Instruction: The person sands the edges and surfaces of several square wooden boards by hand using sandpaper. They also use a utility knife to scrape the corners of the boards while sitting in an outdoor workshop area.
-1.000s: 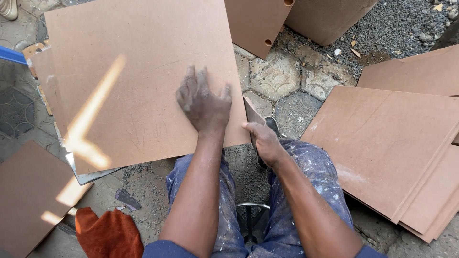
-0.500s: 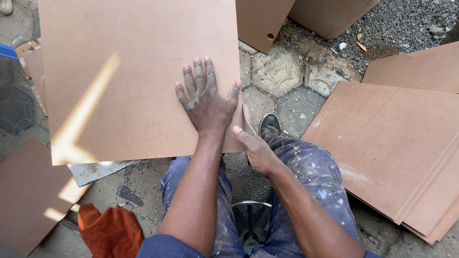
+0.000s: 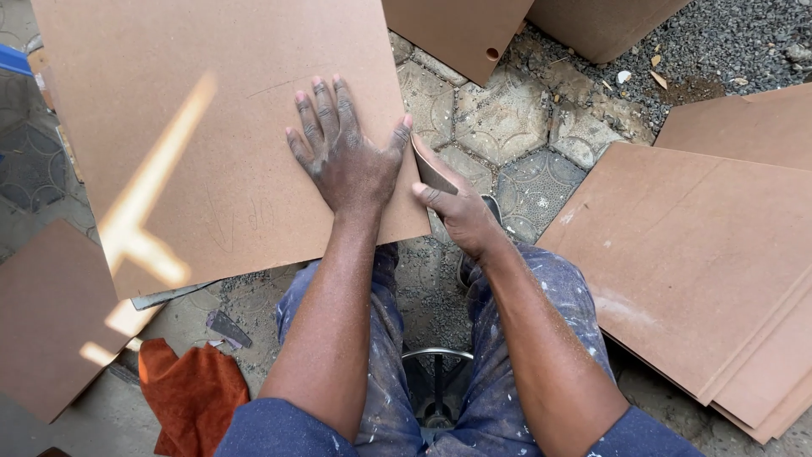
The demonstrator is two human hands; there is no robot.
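A large brown fibreboard panel (image 3: 211, 110) lies in front of me, above my knees, with a streak of sunlight across it. My left hand (image 3: 342, 152) rests flat on its lower right part, fingers spread. My right hand (image 3: 461, 211) is at the panel's right edge and pinches a folded piece of sandpaper (image 3: 431, 173) that touches that edge near my left thumb. My paint-spotted blue trousers (image 3: 550, 296) show below.
A stack of similar panels (image 3: 694, 254) lies at the right, and another panel (image 3: 42, 313) at the lower left. Boards with drilled holes (image 3: 457, 30) stand at the top. An orange cloth (image 3: 190, 398) lies on the paved ground. Gravel (image 3: 727, 42) covers the top right.
My left hand has gone from a blurred sweep to lying flat and spread on the panel. My right hand has moved up along the panel's right edge with the sandpaper.
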